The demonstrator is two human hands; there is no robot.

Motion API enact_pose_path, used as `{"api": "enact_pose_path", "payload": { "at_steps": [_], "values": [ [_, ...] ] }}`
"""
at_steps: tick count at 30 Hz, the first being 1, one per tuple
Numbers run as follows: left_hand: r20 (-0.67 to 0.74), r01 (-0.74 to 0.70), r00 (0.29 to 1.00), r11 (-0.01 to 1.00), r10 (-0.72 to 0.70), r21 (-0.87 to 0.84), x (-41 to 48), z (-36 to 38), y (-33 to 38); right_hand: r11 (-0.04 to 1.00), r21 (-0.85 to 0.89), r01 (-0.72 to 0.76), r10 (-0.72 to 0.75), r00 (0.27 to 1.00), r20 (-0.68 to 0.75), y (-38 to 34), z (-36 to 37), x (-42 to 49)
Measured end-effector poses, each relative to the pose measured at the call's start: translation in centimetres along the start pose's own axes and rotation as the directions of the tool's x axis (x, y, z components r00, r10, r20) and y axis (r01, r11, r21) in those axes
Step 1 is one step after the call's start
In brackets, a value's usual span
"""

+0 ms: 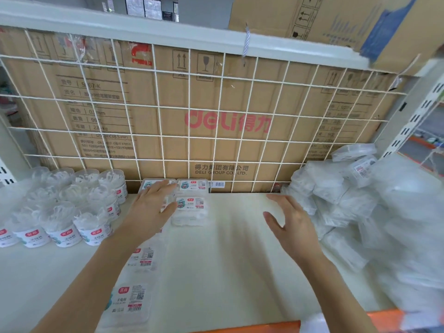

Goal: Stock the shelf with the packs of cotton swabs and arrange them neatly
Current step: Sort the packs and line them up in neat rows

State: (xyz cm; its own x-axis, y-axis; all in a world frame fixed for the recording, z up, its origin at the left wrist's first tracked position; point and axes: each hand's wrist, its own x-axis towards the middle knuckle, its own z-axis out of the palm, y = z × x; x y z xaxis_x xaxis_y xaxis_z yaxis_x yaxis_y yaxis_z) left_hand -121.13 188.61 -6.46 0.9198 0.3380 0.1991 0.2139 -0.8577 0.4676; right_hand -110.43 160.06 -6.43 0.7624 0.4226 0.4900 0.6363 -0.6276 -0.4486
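Our left hand [153, 203] lies open, fingers straight, over the flat packs at the back of the shelf. Blur keeps us from telling whether it presses on them. Our right hand [289, 221] hovers above bare shelf with fingers spread and holds nothing. The two hands are well apart.

Behind them we see a big cardboard carton [216, 145] with red lettering filling the back, and a white wire grid [189, 102] stands in front of it. The cream shelf board [228, 260] has an orange front edge [240, 327].

At the right end we have a loose heap of clear packs [348, 212] piled against the grid and the slotted upright, just beside our right hand. At the left end a block of round tubs [72, 207] stands upright in rows.

A row of flat packs [141, 259] runs from the front edge back to the grid, partly under our left forearm. Touching its right side are two more: a rear pack [192, 185] against the grid and a front pack [191, 211] just before it.
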Motion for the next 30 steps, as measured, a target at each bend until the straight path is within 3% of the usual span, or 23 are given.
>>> {"api": "enact_pose_path", "payload": {
  "at_steps": [8,12,16,22,30],
  "values": [
    [0.040,-0.319,0.945,0.941,0.325,-0.114,2.6,1.1,8.2,0.991,-0.083,-0.107,0.090,0.979,-0.184,5.9,-7.5,-2.2],
    [0.103,-0.394,0.907,0.910,0.407,-0.127,4.5,3.5,13.0,0.971,-0.146,-0.192,0.158,0.964,-0.214,8.5,-9.3,-2.6],
    [0.116,-0.492,0.851,0.855,0.512,-0.167,6.9,5.6,17.9,0.968,-0.195,-0.158,0.119,0.973,-0.196,10.4,-10.3,-2.1],
    [0.127,-0.588,0.785,0.794,0.606,-0.154,10.3,9.3,23.7,0.974,-0.210,-0.080,0.053,0.990,-0.133,12.1,-9.8,-0.6],
    [0.274,-0.656,0.731,0.755,0.626,0.025,14.3,12.3,26.2,0.956,-0.288,-0.047,0.018,0.995,-0.103,13.2,-7.8,1.9]
  ]
}}
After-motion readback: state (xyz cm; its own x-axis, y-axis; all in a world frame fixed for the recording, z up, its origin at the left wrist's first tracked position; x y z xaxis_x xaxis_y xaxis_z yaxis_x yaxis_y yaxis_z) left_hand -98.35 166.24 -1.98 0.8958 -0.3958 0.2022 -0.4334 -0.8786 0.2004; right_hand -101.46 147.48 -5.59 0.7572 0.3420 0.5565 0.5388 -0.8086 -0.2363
